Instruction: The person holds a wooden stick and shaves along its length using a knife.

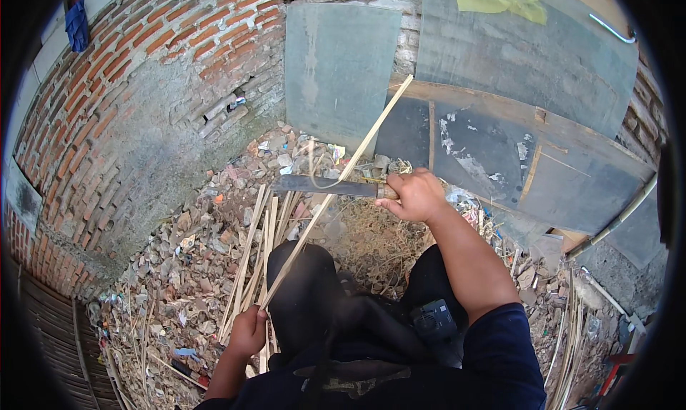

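A long pale bamboo strip [373,129] runs slantwise from my left hand [248,331] up to the grey-green board at the back. My left hand is closed around its near end, beside my left knee. In my right hand [416,196] is the wooden handle of a machete [357,188]. Its broad dark blade points left and crosses the strip about midway, seemingly against it. A thin curled shaving [312,166] rises at the blade. More bamboo strips [246,260] lie in a loose bundle left of my left leg.
Rubble and litter [193,256] cover the ground, with dry shavings [379,238] between my knees. A brick wall [136,67] stands left; grey-green boards [341,67] lean at the back. More strips [572,331] and a bamboo pole [614,217] are at the right.
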The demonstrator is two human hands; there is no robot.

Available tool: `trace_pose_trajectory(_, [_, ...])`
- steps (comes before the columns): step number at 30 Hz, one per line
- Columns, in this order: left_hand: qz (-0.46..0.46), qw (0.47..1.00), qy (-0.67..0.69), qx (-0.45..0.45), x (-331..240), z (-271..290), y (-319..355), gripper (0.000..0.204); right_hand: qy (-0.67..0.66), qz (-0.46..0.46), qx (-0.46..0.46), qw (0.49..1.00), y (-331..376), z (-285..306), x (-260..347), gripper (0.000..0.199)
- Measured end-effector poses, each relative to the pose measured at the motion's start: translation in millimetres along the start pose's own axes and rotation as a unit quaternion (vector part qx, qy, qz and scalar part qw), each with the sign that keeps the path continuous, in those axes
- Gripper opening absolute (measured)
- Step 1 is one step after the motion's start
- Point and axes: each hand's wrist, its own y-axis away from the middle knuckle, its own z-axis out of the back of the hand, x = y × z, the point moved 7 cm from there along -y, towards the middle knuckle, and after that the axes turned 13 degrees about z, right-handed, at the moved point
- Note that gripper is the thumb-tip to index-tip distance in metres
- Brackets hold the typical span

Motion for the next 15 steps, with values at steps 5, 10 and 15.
trace_pose_trajectory(5, [0.012,0.999,0.035,0.005,-9.7,-10.5,-2.5,0.038,-0.054,0.072,0.042,0.995,-8.2,-1.2,40.7,0.051])
trace_pose_trajectory(10, [0.003,1.0,0.026,0.005,-2.7,-10.7,-3.9,0.037,-0.055,0.107,-0.022,0.992,-7.2,-4.2,38.6,0.049])
trace_pose_trajectory(15, [0.014,1.0,0.007,-0.001,25.2,9.1,16.1,0.036,-0.055,-0.318,-0.015,0.946,36.0,-4.2,-75.7,0.059])
